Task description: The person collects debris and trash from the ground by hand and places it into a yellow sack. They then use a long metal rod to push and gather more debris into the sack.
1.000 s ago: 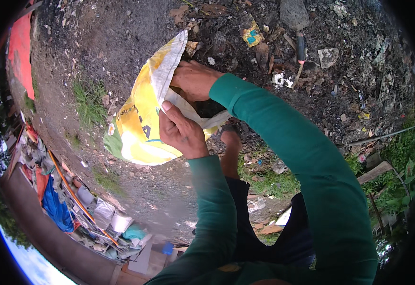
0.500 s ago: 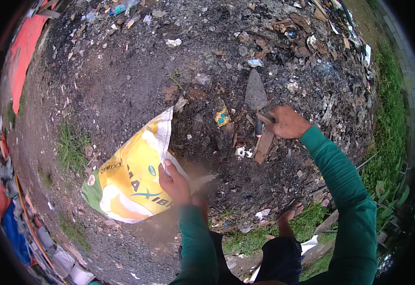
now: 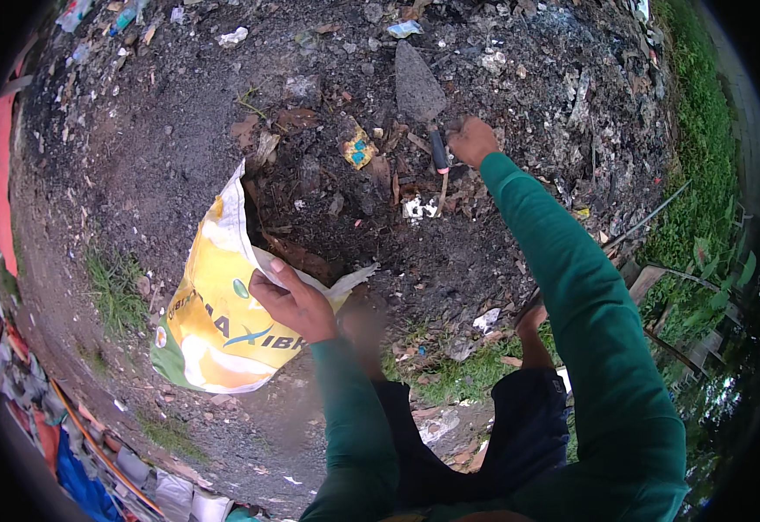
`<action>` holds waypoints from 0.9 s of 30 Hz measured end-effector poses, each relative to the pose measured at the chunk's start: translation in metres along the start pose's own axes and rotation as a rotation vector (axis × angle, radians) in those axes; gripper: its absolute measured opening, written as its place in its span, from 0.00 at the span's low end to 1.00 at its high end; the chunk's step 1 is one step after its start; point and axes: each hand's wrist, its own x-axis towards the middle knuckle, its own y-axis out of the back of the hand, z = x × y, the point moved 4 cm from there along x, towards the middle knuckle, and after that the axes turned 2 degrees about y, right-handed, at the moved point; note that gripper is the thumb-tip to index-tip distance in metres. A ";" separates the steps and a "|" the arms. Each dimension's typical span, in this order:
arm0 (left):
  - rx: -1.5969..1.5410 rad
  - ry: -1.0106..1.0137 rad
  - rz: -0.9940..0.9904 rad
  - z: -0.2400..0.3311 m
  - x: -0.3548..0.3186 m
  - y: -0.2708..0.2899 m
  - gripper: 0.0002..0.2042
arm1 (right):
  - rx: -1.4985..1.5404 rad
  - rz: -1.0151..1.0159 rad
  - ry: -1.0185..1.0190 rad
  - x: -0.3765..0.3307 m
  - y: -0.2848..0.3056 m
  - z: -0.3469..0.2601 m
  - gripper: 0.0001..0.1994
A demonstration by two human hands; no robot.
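Yellow-and-white sack [image 3: 210, 309] found on the ground [image 3: 123, 196] at eight o'clock. Judged light in itself, limp and slightly slick; the rim offers the surest hold. Left hand [image 3: 300, 304] grips that rim, thumb uppermost, fingers closed. Right hand [image 3: 476, 142], extended towards one o'clock, is knuckles-up just beside the trowel [image 3: 421, 91]; fingers curled, contents cannot be determined.

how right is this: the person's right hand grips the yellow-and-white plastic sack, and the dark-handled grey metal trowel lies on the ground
One slip: the left hand, not the right hand, grips the yellow-and-white plastic sack, as the head view shows. The dark-handled grey metal trowel does lie on the ground.
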 end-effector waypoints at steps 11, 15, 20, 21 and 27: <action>0.158 -0.020 0.049 -0.021 -0.032 -0.010 0.27 | 0.266 -0.082 -0.208 -0.006 -0.057 -0.004 0.26; 0.191 0.092 0.044 -0.023 -0.033 -0.023 0.29 | 0.217 -0.068 -0.088 -0.065 -0.009 0.020 0.25; 0.064 -0.030 0.027 -0.030 -0.030 -0.028 0.24 | 0.561 0.188 -0.316 -0.210 0.049 0.158 0.18; 0.118 -0.011 0.061 -0.035 -0.029 -0.025 0.24 | 0.615 0.221 -0.462 -0.242 0.061 0.196 0.15; 0.170 0.076 0.150 -0.049 -0.036 -0.021 0.30 | 0.812 0.256 -0.784 -0.310 0.121 0.398 0.17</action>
